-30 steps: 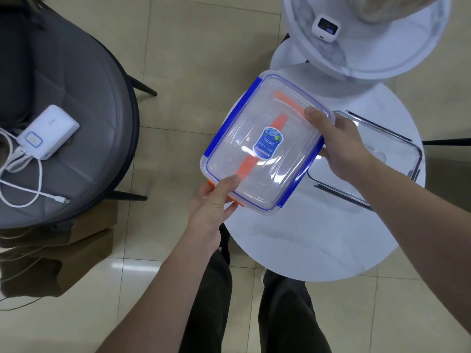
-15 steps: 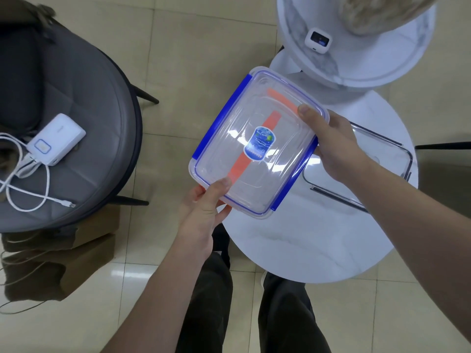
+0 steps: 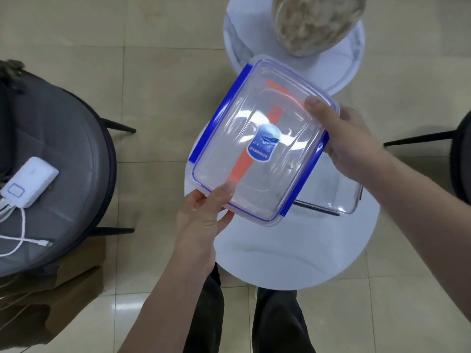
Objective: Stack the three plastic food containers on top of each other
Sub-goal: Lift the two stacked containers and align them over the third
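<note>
A clear plastic food container with blue side clips (image 3: pixel 260 143) and a blue sticker on its lid is held in the air over the left part of the round white table (image 3: pixel 288 250). Orange parts of another container show through it from underneath. My left hand (image 3: pixel 204 215) grips its near short edge, thumb on the lid. My right hand (image 3: pixel 341 133) grips its far right edge. A clear container with a dark rim (image 3: pixel 339 200) rests on the table, partly hidden under the held one.
A second, higher white round table (image 3: pixel 341 59) stands behind, with a speckled beige object (image 3: pixel 316 21) on it. A grey round chair (image 3: pixel 58 161) at left carries a white power bank (image 3: pixel 28 184) and cable. A brown paper bag (image 3: pixel 51 296) lies on the tiled floor. My legs stand at the table's near edge.
The view has shifted, so the held container now sits more over the dark-rimmed container. Both hands keep the same grip on it.
</note>
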